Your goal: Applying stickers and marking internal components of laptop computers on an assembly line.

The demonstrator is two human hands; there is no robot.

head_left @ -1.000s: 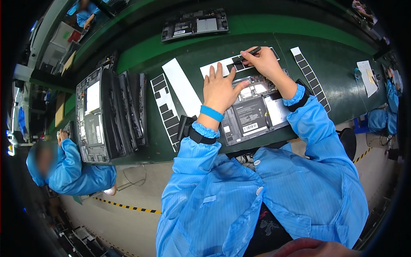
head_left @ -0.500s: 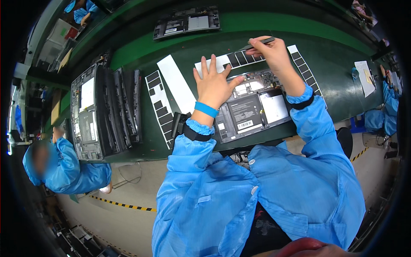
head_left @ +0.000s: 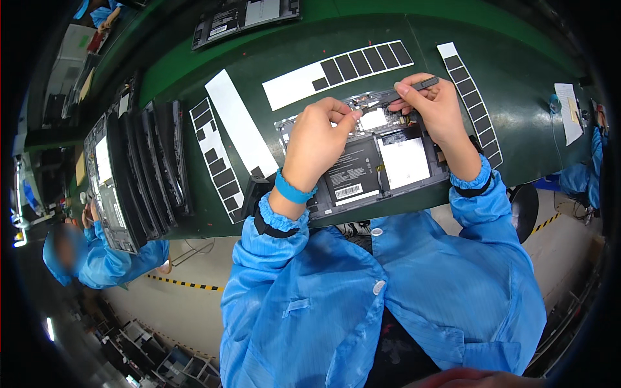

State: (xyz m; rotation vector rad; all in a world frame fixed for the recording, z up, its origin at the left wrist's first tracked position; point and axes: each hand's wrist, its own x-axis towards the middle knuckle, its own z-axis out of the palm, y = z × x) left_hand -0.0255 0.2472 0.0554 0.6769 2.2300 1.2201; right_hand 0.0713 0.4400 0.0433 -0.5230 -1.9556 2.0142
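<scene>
An opened laptop base (head_left: pixel 381 194) lies in front of me, with a black battery (head_left: pixel 352 171), a white panel beside it and circuit boards along its far side. My right hand (head_left: pixel 436 110) grips dark tweezers (head_left: pixel 425 84), their tips pointing left over the boards. Over the upper left of the base, my left hand (head_left: pixel 320 132) is closed, thumb and forefinger together near the tweezer tips. Whatever sits in that pinch is too small to make out. Just beyond the laptop, a white backing sheet (head_left: pixel 294 87) carries a row of black square stickers.
A plain white strip (head_left: pixel 242 123) and another sticker sheet (head_left: pixel 223 174) lie to the left. Several laptop bases (head_left: pixel 139 171) stand stacked beyond them. One more laptop base (head_left: pixel 249 19) rests at the back. A third sticker sheet (head_left: pixel 475 107) is on the right.
Both hands have come back from the sticker sheet to the laptop's boards. My left hand, spread flat before, is now pinched. The tweezers have moved toward me, off the stickers.
</scene>
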